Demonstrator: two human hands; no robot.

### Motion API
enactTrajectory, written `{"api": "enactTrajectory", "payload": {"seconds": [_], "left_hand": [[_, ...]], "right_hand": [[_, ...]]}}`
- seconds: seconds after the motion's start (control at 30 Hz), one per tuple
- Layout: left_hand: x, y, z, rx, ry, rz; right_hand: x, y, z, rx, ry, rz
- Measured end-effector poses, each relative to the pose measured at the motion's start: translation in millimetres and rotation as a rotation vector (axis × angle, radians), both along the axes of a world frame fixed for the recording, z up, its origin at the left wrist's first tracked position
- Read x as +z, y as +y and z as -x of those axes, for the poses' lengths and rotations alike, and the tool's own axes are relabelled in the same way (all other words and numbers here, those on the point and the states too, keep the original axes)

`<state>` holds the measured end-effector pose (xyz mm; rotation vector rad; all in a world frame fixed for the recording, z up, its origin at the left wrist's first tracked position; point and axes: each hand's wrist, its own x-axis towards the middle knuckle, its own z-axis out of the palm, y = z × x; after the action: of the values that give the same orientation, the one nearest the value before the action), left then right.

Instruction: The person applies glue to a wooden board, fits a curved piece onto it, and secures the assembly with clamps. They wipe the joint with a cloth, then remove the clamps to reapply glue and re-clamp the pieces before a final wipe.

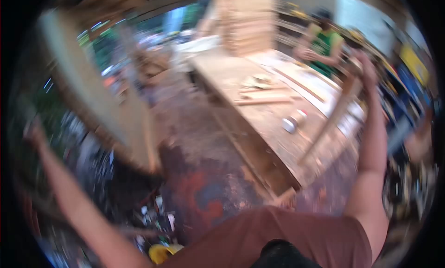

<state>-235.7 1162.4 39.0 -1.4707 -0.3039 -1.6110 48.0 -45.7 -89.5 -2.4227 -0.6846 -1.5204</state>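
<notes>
Right arm raised along the right edge of the frame, elbow bent; right grip [368, 68] clenched on the top of a slat [331, 119] slanting down over the counter [232, 73]. Left arm stretched to middle left; left grip [33, 133] blurred, state indiscernible.

A reddish-brown short-sleeved T-shirt [296, 231] is worn, plain in colour, with its right sleeve [357, 235] cut off above the elbow. The 2 arms are left bare, as are the left hand [33, 131] and right hand [366, 66]. A dark rounded shape [282, 255] is seen at the chest, too blurred to be identified
</notes>
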Motion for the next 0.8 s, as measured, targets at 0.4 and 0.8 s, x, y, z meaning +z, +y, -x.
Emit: {"api": "enactTrajectory", "payload": {"seconds": [0.4,0.8], "left_hand": [[30,-35,-43,-0.194,-0.023,0.893],[71,78,21,0.298,0.023,0.266]], "right_hand": [[24,77,64,0.289,0.400,-0.594],[7,-30,5,0.048,0.285,-0.048]]}}
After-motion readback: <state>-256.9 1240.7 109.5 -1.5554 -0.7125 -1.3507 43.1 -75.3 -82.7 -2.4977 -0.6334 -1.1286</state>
